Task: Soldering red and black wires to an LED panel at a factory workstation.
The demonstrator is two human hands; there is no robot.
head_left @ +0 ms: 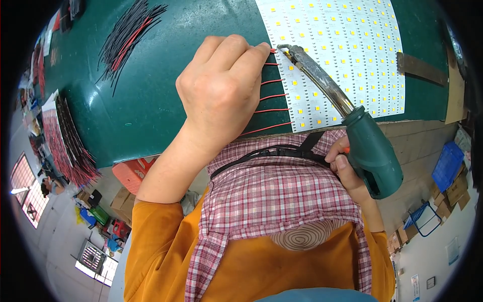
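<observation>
My left hand [221, 83] is closed in a pinch on a short red wire [273, 51], whose end meets the left edge of a white LED board [347, 53] dotted with yellow LEDs. Below it, several red wires [272, 95] run from the board's edge leftward, some passing under my hand. My right hand [349, 173] grips a soldering iron with a dark green handle [373, 151]; the handle hides part of that hand. The iron's metal barrel [327, 83] slants across the board, its darkened tip close to the end of the pinched wire.
A bundle of black and red wires [128, 43] lies on the green bench top [156, 116]. Toward the left edge sits another bundle of red and black wires [70, 141]. A flat brown strip [421, 69] touches the board's right side. An orange-red stool [132, 173] stands below the bench.
</observation>
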